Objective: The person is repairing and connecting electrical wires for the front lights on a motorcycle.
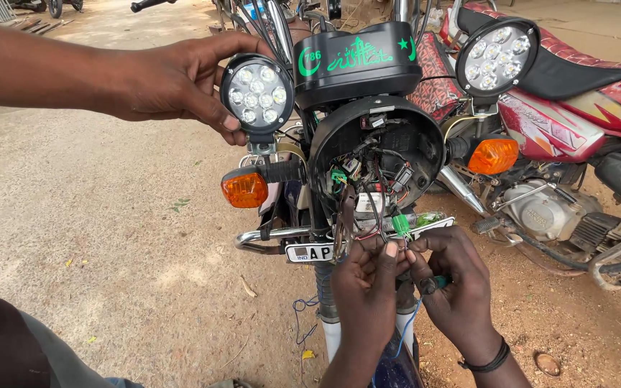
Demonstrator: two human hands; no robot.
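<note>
I am at the front of a motorcycle whose headlight shell [425, 147] is open, with a tangle of wires [368, 179] showing inside. My left hand [364, 287] pinches thin wires just under a small green connector [401, 225] below the shell. My right hand [454, 287] touches it fingertip to fingertip, gripping the same wires and a small dark, green-tipped object [436, 282]. A blue wire [407, 327] hangs beneath both hands. Another person's hand [181, 79] reaches in from the left and grips the round LED lamp [256, 93] on the left side.
A second round LED lamp [496, 57] sits at the right, with orange indicators [244, 190] [493, 156] on both sides. A black visor cover [357, 61] tops the shell, and a number plate [310, 252] is below. A red motorcycle [576, 122] stands close at the right. Sandy ground [95, 215] lies to the left.
</note>
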